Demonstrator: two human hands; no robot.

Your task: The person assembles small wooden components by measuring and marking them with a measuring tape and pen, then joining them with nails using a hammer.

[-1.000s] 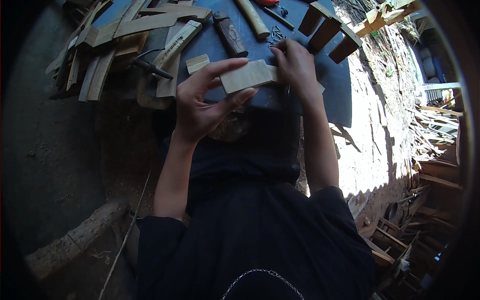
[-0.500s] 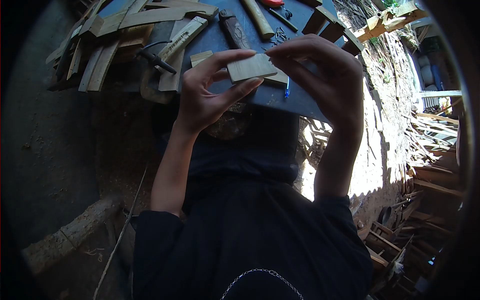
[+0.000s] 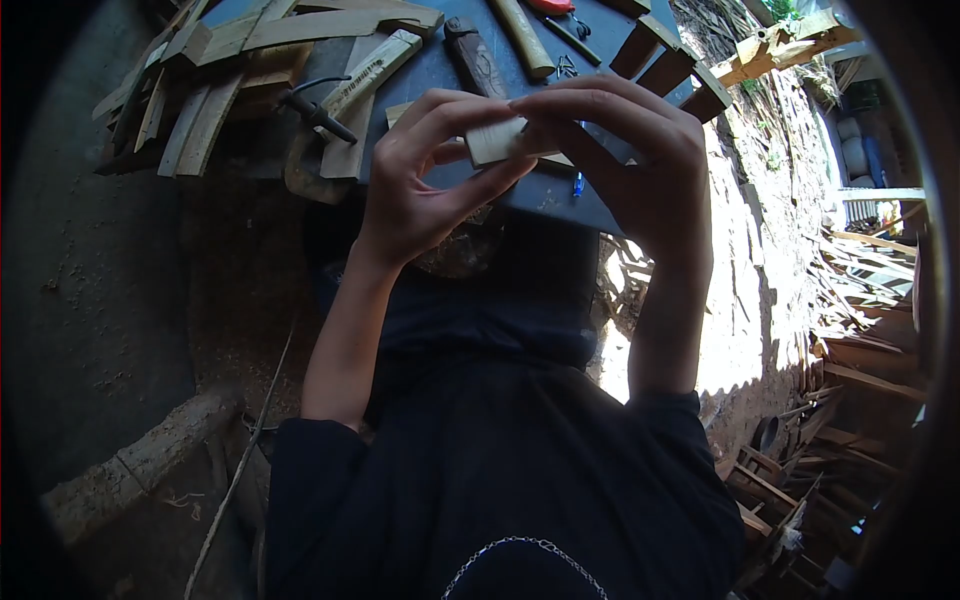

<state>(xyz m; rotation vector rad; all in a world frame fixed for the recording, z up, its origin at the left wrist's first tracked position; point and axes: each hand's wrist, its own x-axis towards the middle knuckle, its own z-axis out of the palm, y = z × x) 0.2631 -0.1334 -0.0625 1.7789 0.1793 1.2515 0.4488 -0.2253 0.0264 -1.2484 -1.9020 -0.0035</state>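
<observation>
A small pale wooden block [image 3: 489, 144] is held up over the near edge of the table. My left hand [image 3: 405, 185] grips it, fingers along the far edge and thumb along the near one. My right hand [image 3: 655, 150] is closed in a pinch, its fingertips against the block's right part and covering it. Whatever lies between those fingertips is too small to make out. Just beyond the hands lie a dark worn piece of wood [image 3: 472, 58], a light wooden handle [image 3: 524, 40] and a few nails [image 3: 567, 66]. A blue pen [image 3: 578, 185] lies below the block.
Wooden strips [image 3: 215, 105] are piled on the left of the blue-grey table [image 3: 560, 203]. A clamp [image 3: 318, 115] sits at its edge. Wooden pieces [image 3: 665, 70] stand at the right corner. A log [image 3: 150, 455] lies on the floor at left; scrap wood [image 3: 865, 270] fills the right.
My right hand has moved left, and its pinched fingertips now overlap the block's face. The block has shifted slightly right and is more covered. My left hand keeps its grip.
</observation>
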